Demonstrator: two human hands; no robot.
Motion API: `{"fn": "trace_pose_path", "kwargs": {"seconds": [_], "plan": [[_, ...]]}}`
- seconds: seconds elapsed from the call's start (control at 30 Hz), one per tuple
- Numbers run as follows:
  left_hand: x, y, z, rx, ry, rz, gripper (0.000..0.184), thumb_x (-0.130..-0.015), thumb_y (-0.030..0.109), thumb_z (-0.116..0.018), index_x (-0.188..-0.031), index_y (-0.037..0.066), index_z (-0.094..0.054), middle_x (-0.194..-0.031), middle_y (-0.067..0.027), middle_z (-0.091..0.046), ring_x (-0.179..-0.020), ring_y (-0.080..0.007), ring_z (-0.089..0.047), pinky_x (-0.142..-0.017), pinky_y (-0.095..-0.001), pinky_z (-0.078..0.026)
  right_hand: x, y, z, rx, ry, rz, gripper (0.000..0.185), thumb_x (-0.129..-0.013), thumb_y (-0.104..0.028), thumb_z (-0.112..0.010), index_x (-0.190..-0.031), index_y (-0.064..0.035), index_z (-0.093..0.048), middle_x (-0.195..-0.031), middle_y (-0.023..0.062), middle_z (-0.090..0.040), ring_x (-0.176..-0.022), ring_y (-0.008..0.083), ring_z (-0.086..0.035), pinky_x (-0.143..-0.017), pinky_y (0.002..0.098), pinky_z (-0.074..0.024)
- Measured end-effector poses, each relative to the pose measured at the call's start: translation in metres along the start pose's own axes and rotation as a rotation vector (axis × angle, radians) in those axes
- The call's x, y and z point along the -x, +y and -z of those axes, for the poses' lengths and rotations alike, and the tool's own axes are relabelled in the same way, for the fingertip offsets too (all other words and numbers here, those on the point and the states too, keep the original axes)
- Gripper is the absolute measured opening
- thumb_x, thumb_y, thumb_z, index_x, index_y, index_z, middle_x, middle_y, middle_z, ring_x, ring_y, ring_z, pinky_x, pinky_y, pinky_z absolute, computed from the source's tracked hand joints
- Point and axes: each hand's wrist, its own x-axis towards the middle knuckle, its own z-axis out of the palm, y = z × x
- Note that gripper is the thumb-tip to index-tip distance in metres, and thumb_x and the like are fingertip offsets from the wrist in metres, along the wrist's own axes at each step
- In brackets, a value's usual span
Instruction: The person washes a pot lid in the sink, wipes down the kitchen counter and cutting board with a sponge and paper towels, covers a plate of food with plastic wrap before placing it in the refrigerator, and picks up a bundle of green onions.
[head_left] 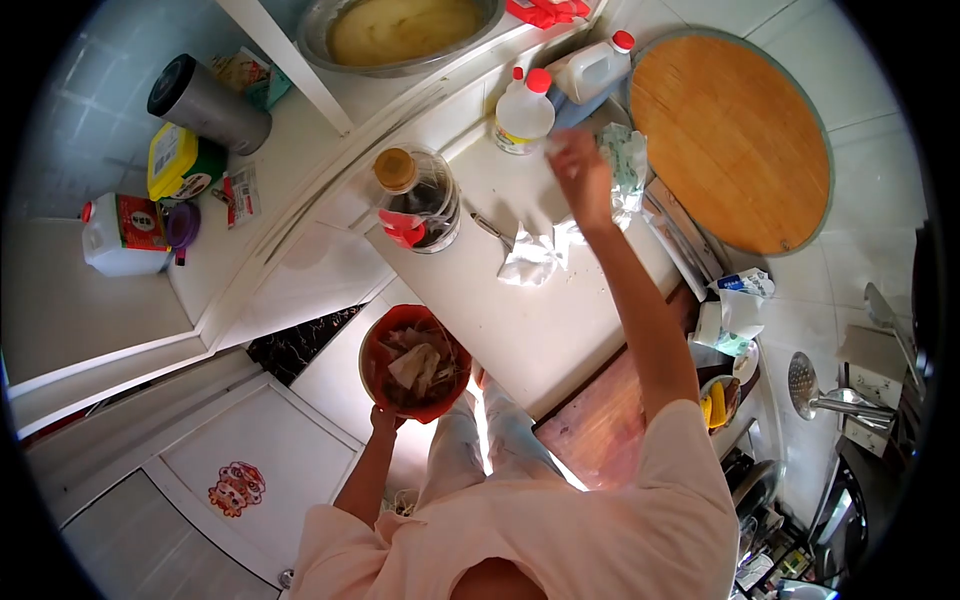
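My left hand (385,420) grips the near rim of a red bowl (440,406), held beside the counter corner. Inside the bowl lie crumpled paper and dry, brownish scraps (418,366). Over the back of the white counter (500,325) reaches my right hand (580,178), its fingers smeared by motion. It is nearest a crumpled green-and-white plastic bag (626,165) and a clear bottle with a red cap (524,118). Crumpled white plastic (532,255) sits below that hand, and a knife-like tool (490,230) lies next to it.
A big jar of dark liquid (435,205) stands at the counter's left edge. Against the wall leans a round wooden board (735,140). A metal basin (315,45) rests on the upper ledge. A reddish wooden board (590,430) is by my right side.
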Motion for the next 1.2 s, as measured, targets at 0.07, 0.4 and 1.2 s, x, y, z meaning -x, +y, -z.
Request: {"fn": "trace_pose_path", "kwargs": {"seconds": [0.07,0.4,1.2], "plan": [[-0.005,-0.003,0.004,0.047,-0.035,-0.021,0.046,-0.072,-0.008,-0.055,-0.116,-0.007,-0.041,-0.112,-0.0243,-0.052,-0.097,-0.0397,-0.059,-0.080,-0.0490,-0.056,0.052,0.007,-0.004,0.034,-0.264,0.196,0.032,-0.071,-0.012,-0.072,-0.100,-0.0060,-0.059,-0.093,0.0120,-0.059,-0.079,0.0259,-0.059,-0.067,0.0340,-0.0494],[0.007,0.009,-0.001,0.006,0.064,0.034,0.047,-0.073,-0.007,-0.060,-0.116,-0.006,-0.041,-0.112,-0.0231,-0.052,-0.096,-0.0391,-0.060,-0.081,-0.0491,-0.056,0.125,0.033,-0.026,0.009,-0.312,0.390,0.014,-0.075,0.002,-0.057,-0.089,-0.0024,-0.058,-0.087,0.0142,-0.056,-0.084,0.0328,-0.056,-0.073,0.0379,-0.0483],[0.015,0.014,-0.008,-0.087,0.118,0.053,0.043,-0.076,-0.005,-0.062,-0.114,-0.002,-0.043,-0.112,-0.0214,-0.053,-0.096,-0.0388,-0.060,-0.079,-0.0497,-0.056,0.001,0.026,-0.093,-0.087,-0.386,0.565,0.029,-0.075,0.005,-0.056,-0.102,-0.0058,-0.059,-0.107,0.0098,-0.058,-0.100,0.0292,-0.054,-0.084,0.0356,-0.0474]]}}
